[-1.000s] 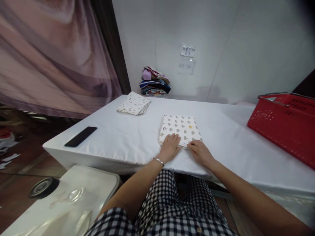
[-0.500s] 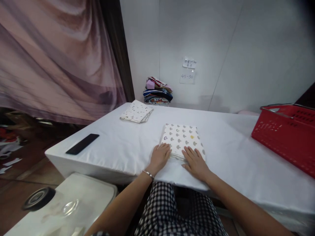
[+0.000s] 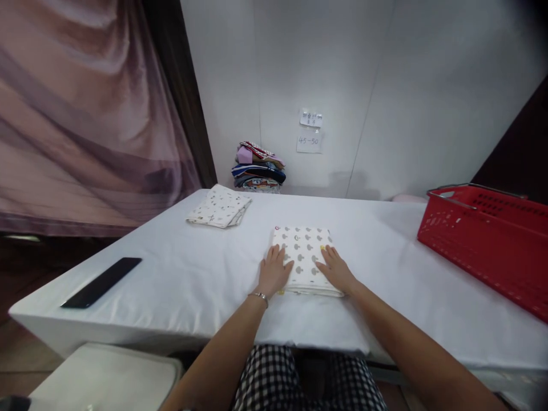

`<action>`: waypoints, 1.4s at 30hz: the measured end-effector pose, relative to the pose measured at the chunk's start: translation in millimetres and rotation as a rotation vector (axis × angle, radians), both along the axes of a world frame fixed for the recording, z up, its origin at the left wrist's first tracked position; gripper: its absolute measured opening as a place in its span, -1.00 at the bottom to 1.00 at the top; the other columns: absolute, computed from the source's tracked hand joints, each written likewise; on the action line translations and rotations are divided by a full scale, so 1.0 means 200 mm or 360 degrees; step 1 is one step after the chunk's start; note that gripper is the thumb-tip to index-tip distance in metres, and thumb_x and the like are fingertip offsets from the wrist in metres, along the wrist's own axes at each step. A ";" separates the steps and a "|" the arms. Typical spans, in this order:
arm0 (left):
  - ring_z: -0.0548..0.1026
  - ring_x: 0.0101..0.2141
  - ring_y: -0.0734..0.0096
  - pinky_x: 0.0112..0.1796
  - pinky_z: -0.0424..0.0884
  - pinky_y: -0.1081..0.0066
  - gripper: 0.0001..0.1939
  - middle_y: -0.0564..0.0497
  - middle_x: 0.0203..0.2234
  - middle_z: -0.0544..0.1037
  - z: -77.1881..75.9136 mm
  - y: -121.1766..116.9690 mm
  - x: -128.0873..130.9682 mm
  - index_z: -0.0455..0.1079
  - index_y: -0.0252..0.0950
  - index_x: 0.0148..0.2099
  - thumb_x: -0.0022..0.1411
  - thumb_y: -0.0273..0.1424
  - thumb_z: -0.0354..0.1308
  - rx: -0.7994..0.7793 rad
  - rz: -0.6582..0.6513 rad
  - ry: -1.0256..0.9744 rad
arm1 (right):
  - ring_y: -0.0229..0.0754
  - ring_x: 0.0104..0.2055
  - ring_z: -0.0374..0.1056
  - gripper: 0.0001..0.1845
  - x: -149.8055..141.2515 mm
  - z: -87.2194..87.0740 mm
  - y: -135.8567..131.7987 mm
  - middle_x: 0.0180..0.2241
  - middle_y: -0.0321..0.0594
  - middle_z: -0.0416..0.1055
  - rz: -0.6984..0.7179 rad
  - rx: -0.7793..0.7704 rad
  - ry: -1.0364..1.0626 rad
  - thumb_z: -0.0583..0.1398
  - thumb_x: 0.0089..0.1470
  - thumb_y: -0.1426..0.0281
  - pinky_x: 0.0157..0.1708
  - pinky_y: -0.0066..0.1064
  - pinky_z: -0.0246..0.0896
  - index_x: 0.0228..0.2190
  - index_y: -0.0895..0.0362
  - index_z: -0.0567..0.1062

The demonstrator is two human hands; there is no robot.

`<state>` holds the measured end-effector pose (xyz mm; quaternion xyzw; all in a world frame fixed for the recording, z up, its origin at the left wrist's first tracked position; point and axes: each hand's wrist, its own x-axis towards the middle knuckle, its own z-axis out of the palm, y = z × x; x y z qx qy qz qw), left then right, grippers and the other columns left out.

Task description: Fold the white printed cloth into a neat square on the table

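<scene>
Wall (image 3: 334,57) panels, pale and plain, fill the back. On the left hangs a big pink curtain (image 3: 77,114) with soft folds. A long table (image 3: 188,257) has a shiny white cover, a bit wrinkly near the front. At the right end of the table sits a red plastic basket (image 3: 479,245) with little holes and a metal handle. Low at the left, below the table, is a white flat top (image 3: 111,374), cut off by the edge of the view. The person wears black-and-white checked pants (image 3: 269,377).

By the table's far edge, near the wall, is a pile of folded cloths (image 3: 259,168) in many colors. A white cloth with tiny marks (image 3: 219,206) lies folded at the far left of the table. The mushroom-print cloth (image 3: 303,268) lies folded flat near the front edge, right before the person. A thin black slab (image 3: 103,282) lies at the table's left side.

The left hand (image 3: 274,270) rests on the cloth's left side, and the right hand (image 3: 336,269) on its right side. Both have fingers spread and pinch nothing. Two paper signs (image 3: 309,141) hang on the wall; one says 45-50. A silvery bracelet (image 3: 260,295) circles the left wrist.
</scene>
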<state>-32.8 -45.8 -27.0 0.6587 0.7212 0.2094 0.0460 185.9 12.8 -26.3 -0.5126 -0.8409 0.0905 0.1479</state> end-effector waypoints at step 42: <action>0.48 -0.23 0.27 -0.27 0.24 0.40 -0.43 0.00 -0.29 0.54 0.02 0.19 -0.11 0.06 -0.20 0.18 0.19 -0.06 -0.06 -0.0248 0.0235 -0.0556 | 0.15 0.17 0.07 -0.27 -0.08 0.18 0.58 0.14 0.09 0.16 -0.0230 0.0027 -0.0016 0.12 0.03 0.19 0.09 -0.04 0.00 0.18 0.20 0.10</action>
